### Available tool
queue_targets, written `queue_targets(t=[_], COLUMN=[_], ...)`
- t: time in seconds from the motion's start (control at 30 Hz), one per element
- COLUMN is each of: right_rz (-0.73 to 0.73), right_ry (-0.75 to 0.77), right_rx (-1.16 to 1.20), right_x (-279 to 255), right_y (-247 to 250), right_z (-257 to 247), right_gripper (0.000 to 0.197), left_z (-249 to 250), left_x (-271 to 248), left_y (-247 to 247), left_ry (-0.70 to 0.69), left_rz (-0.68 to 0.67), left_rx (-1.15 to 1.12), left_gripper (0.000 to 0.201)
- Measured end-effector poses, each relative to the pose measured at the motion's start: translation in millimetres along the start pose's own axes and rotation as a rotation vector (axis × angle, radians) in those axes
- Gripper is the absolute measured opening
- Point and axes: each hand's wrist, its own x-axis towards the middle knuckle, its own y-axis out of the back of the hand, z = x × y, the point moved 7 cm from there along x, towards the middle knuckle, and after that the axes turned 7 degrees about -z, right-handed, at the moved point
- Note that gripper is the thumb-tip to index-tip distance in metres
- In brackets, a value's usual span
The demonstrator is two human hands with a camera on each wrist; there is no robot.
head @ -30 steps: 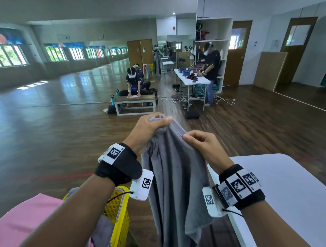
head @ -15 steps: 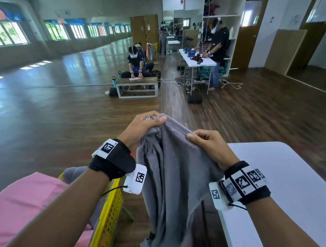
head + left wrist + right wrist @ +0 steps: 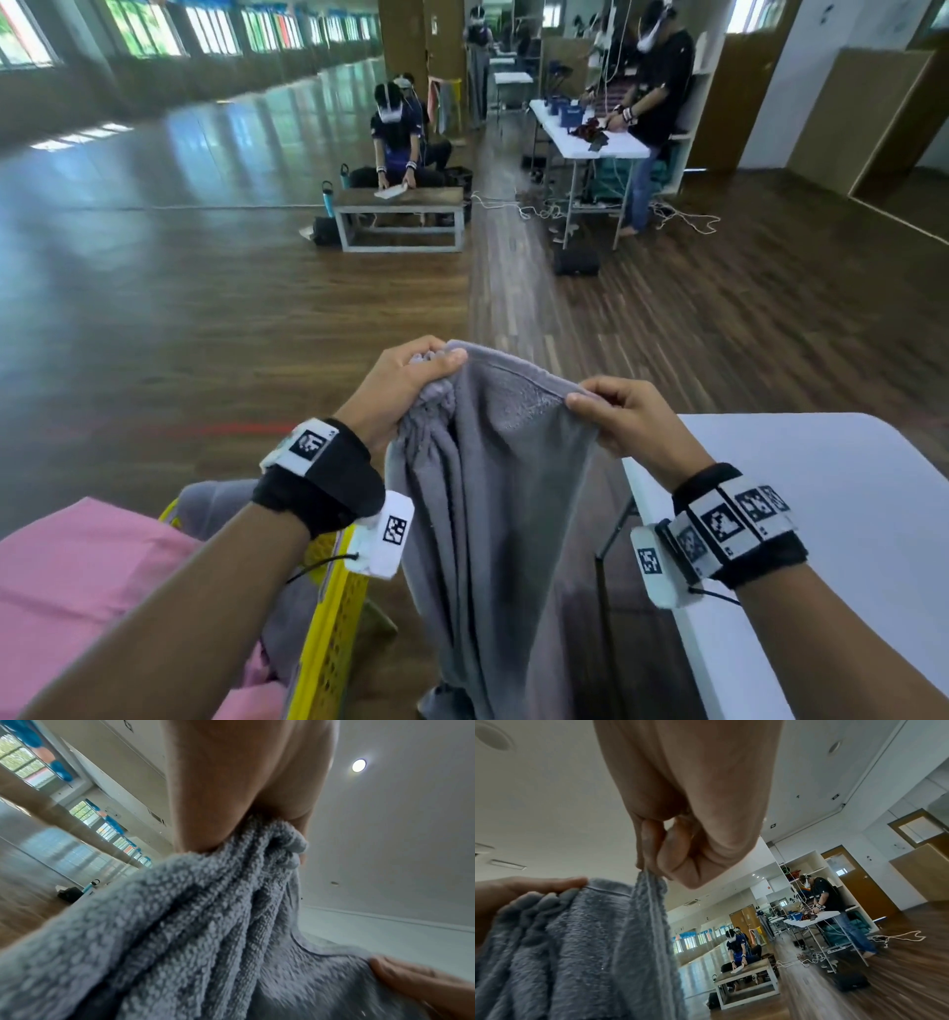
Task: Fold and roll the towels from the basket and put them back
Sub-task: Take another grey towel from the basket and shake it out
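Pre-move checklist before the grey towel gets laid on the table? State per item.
1. Left hand grips the towel top edge, bunched: ok.
2. Right hand pinches the same edge: ok.
3. Edge stretched flat between the hands: not ok, left end is gathered.
4. Towel out of the yellow basket: ok.
5. White table bare where visible: ok.
6. Towel bottom off the floor: cannot tell.

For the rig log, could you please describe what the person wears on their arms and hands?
Both forearms and hands are bare, with no sleeves or gloves. Each wrist carries a black band with white square-patterned marker tags, plus a white tagged camera block underneath with a thin black cable.
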Motion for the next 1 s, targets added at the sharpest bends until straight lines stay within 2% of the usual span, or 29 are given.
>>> queue_targets(t=[0.13, 0.23, 0.33, 0.43, 0.57, 0.67, 0.87, 1.0], right_rz=[0.059, 0.091, 0.135, 0.168, 0.182, 0.187, 0.289, 0.37], right_ry=[0.01, 0.031, 0.031, 0.026, 0.044, 0.073, 0.152, 0.144], right_rx=[-0.029, -0.037, 0.027, 0.074, 0.108, 0.079, -0.027, -0.063], right_x=[47.6, 86.8, 130.2, 174.3, 233.6, 282.4, 391.9, 441.0], right_y=[-14.9, -16.8, -2.2, 30.6, 91.1, 147.3, 291.1, 385.7], right_z=[-2.6, -6.2, -12.0, -17.0, -23.8, -35.2, -64.5, -81.8], right_gripper=[0.015, 0.013, 0.016, 0.019, 0.013, 0.009, 0.021, 0.022], left_z=[-12.4, -16.2, -15.1, -6.2, 10.9, 33.3, 107.0, 146.8], left_x=[35.4, 69.4, 112.4, 160.9, 245.2, 320.1, 483.4, 567.9], left_y=[7.3, 9.7, 3.9, -5.3, -15.9, -34.1, -78.2, -108.4], left_ry=[0.013, 0.034, 0.078, 0.066, 0.014, -0.027, -0.161, -0.24], left_rz=[-0.06, -0.073, -0.158, -0.198, -0.101, -0.107, -0.068, -0.015], left_rx=[0.036, -0.045, -0.067, 0.028, 0.065, 0.1, 0.139, 0.187], left_gripper=[0.017, 0.02, 0.029, 0.036, 0.028, 0.027, 0.032, 0.028])
